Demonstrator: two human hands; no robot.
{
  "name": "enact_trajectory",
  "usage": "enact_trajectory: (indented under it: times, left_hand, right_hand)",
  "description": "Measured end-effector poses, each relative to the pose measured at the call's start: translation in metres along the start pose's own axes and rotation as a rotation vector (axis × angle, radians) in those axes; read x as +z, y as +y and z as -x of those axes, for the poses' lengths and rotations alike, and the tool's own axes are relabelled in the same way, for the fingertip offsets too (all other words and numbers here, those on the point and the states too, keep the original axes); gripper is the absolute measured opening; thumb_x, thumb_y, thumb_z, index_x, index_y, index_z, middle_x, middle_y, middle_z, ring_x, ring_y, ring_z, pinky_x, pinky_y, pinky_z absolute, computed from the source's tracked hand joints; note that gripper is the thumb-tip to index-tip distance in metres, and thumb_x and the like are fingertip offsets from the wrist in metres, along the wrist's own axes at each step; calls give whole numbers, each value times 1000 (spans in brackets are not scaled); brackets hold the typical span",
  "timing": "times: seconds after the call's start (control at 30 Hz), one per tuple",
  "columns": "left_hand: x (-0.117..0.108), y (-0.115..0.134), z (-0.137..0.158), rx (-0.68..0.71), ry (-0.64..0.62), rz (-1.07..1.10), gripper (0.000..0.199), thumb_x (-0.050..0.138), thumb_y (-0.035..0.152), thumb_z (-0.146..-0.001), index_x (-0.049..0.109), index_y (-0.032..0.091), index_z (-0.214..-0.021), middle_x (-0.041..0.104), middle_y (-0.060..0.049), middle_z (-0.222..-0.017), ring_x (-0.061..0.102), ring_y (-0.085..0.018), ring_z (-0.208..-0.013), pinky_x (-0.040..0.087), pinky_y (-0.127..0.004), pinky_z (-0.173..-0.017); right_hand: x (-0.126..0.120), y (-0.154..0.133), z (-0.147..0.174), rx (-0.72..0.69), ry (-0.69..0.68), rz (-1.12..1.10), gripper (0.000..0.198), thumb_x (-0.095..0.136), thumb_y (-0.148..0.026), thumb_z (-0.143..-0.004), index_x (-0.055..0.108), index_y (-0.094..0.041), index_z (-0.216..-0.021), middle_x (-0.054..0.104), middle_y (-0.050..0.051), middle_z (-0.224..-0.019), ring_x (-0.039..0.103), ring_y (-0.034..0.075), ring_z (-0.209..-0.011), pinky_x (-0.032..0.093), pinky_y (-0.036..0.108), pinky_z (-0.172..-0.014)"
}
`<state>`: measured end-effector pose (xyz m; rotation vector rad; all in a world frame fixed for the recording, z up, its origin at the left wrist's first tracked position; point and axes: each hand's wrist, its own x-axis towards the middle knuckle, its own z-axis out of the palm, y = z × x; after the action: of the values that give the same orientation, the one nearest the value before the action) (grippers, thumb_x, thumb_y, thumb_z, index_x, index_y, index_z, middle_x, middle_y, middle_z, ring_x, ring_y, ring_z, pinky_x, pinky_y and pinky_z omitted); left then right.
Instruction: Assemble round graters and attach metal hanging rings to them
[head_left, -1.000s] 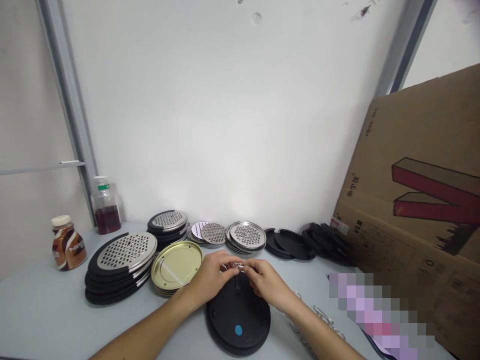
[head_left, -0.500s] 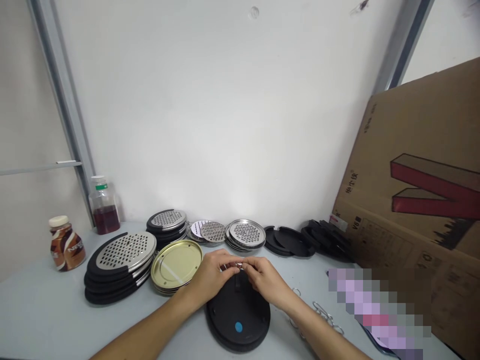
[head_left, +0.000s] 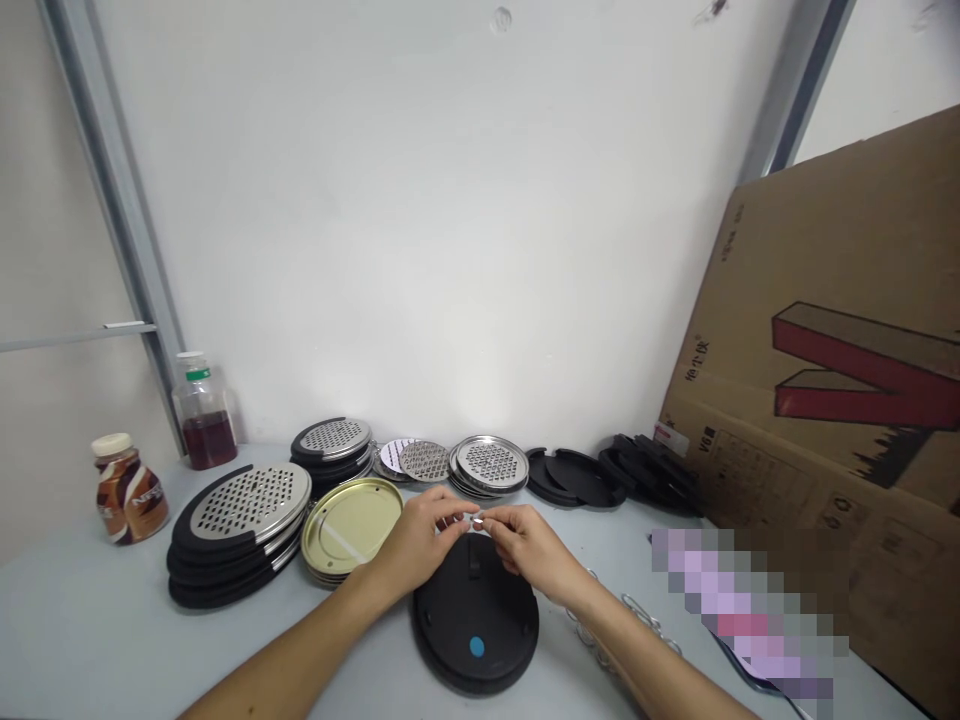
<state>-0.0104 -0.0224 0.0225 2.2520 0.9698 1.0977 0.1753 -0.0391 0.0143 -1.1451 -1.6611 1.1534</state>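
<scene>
My left hand (head_left: 421,535) and my right hand (head_left: 531,548) meet over the far edge of a round black disc (head_left: 491,625). Between their pinched fingertips is a small shiny metal ring (head_left: 478,522), partly hidden, so its exact shape is hard to make out. The disc lies flat on the table, with a blue dot (head_left: 477,646) near its front edge and a short black tab (head_left: 474,557) near the back. Just left of my left hand sits a stack of gold-coloured round metal plates (head_left: 352,525). Loose bent-wire metal loops (head_left: 646,618) lie beside and partly behind my right forearm.
Black-rimmed grater discs (head_left: 251,505) are stacked at left, with another stack (head_left: 334,440) behind. Perforated metal discs (head_left: 491,465) and black rings (head_left: 577,478) line the wall. Two bottles (head_left: 131,490) (head_left: 208,425) stand far left; a large carton (head_left: 817,400) and a pixelated object (head_left: 742,620) are right.
My fingertips have lifted slightly off the black disc's edge, and the metal ring shows a little more between them. The whole view has shifted slightly.
</scene>
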Motion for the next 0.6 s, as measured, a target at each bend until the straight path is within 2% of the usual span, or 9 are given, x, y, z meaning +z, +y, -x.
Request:
enact_trajectory:
  times: [0.17, 0.3, 0.4, 0.47, 0.5, 0.57, 0.6]
  left_hand:
    - [-1, -2, -1, -64, 52, 78, 25, 56, 28, -86, 70, 23, -105, 64, -6, -101, 60, -18, -91, 48, -27, -77]
    - [0, 0, -3, -179, 6, 216, 30, 50, 37, -89, 71, 17, -97, 68, -4, -81, 60, -16, -73, 47, -26, -67]
    - [2, 1, -4, -194, -16, 270, 24, 56, 34, -85, 71, 15, -89, 70, -4, -81, 62, -17, -75, 48, -26, -70]
    - [1, 3, -4, -175, 23, 255, 19, 58, 29, -83, 71, 16, -89, 70, -4, -84, 63, -18, -78, 48, -26, -72]
    - [1, 4, -3, -146, 44, 223, 17, 58, 27, -83, 71, 17, -89, 70, -4, -84, 63, -17, -77, 48, -26, -72]
    - [1, 7, -1, -46, 78, 137, 16, 58, 23, -82, 71, 18, -90, 69, -3, -81, 61, -16, -73, 48, -26, -70]
    - [1, 9, 0, 15, 84, 104, 16, 58, 21, -82, 71, 19, -90, 68, -3, -81, 61, -15, -73, 48, -26, -70]
  right_hand:
    - [-2, 0, -2, 13, -17, -3, 28, 52, -41, -84, 60, -15, -78, 42, -8, -45, 38, 7, -37, 29, 20, -38]
    - [2, 4, -4, -8, 10, 3, 35, 53, -47, -83, 59, -15, -72, 48, -6, -45, 42, 7, -36, 32, 19, -38]
    - [4, 6, -4, -25, 9, 10, 34, 56, -47, -82, 59, -15, -72, 51, -5, -47, 46, 9, -39, 38, 20, -41]
    - [3, 3, -2, -55, 71, 14, 27, 65, -41, -76, 60, -15, -80, 57, -3, -58, 55, 12, -51, 45, 22, -48]
    - [2, 1, 0, -93, 108, 4, 27, 69, -37, -72, 60, -15, -86, 61, 0, -69, 60, 14, -64, 49, 24, -55]
    - [0, -6, 2, -180, 125, -69, 38, 74, -28, -67, 58, -18, -100, 63, 6, -98, 60, 19, -94, 52, 26, -70]
    - [0, -9, 3, -206, 86, -130, 44, 75, -26, -66, 57, -20, -106, 61, 8, -109, 57, 20, -103, 52, 28, -76]
